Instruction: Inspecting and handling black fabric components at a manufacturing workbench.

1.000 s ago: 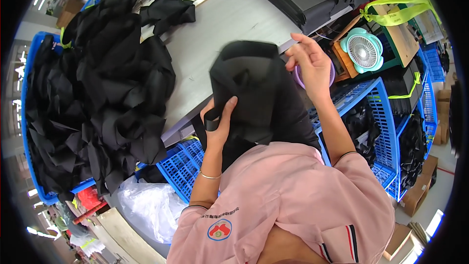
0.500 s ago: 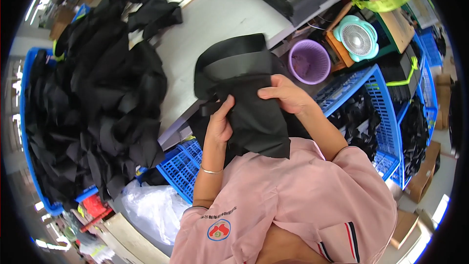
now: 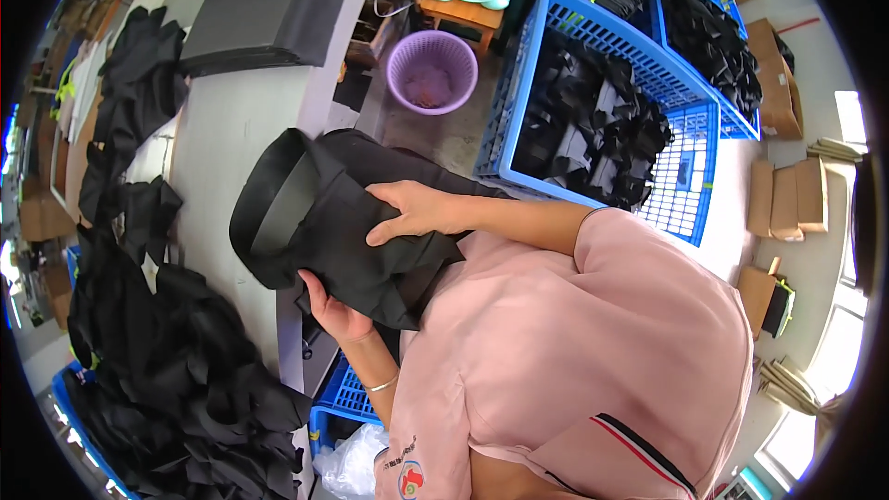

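A black fabric bag (image 3: 343, 222), held just off the near edge of the grey worktable (image 3: 231, 120). Right hand (image 3: 417, 211) lies on top, fingers spread flat and pressing the cloth; left hand (image 3: 335, 315) supports from below, fingers curled under and mostly hidden. The bag's long axis runs from its open mouth, facing the table, back toward the person's chest. Risk: the limp cloth may slide off the lower hand and unfold, since neither hand visibly clamps it.
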`<state>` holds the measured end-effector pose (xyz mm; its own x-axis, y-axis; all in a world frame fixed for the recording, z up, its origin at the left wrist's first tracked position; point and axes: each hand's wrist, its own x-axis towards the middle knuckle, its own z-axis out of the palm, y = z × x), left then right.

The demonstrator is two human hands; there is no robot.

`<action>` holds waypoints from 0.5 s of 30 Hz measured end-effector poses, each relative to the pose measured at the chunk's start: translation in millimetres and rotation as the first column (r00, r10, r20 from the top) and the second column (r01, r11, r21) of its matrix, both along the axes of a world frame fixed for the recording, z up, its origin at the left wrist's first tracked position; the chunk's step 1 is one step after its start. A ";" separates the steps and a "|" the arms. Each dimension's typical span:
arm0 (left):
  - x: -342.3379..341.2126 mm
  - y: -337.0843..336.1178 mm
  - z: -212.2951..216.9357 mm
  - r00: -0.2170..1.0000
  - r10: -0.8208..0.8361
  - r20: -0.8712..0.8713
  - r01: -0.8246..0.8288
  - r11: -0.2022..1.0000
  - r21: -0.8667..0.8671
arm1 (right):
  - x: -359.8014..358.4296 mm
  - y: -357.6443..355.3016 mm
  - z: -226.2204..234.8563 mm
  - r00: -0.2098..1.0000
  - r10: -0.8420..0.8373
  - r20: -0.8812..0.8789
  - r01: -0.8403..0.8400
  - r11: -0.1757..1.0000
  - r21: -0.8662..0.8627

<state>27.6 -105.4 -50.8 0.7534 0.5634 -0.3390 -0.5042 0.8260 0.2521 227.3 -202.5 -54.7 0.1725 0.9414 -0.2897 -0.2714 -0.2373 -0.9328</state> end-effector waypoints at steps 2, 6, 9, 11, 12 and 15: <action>8.8 -8.0 1.7 0.986 -0.064 0.153 0.070 0.997 -0.032 | 5.6 -15.9 -1.9 0.995 -0.045 -0.089 0.054 0.993 0.102; 40.3 -20.5 1.4 0.991 -0.123 -0.051 0.120 0.991 -0.054 | 18.5 -59.9 -9.3 0.973 -0.099 -0.208 0.126 0.984 0.124; 57.9 -36.0 -3.3 0.945 -0.113 -0.307 0.163 0.976 0.142 | 21.8 -91.1 -17.0 0.968 -0.075 -0.241 0.104 0.988 0.110; 65.3 -44.4 -4.0 0.841 -0.029 -0.540 0.200 0.945 0.260 | 22.4 -108.1 -17.7 0.970 -0.242 -0.002 0.239 0.958 -0.161; 68.1 -45.1 -3.0 0.822 -0.013 -0.570 0.204 0.940 0.273 | 25.2 -115.4 -17.0 0.924 -0.281 0.261 0.314 0.945 -0.093; 73.9 -41.1 5.0 0.883 0.047 -0.467 0.147 0.917 0.370 | 27.8 -134.7 -8.8 0.863 -0.430 -0.264 0.443 0.897 -0.013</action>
<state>101.5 -146.5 -45.8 0.5971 0.6862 -0.4154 -0.2117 0.6344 0.7435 255.0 -337.2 -63.5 0.4953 0.8006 -0.3372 -0.5655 0.0025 -0.8247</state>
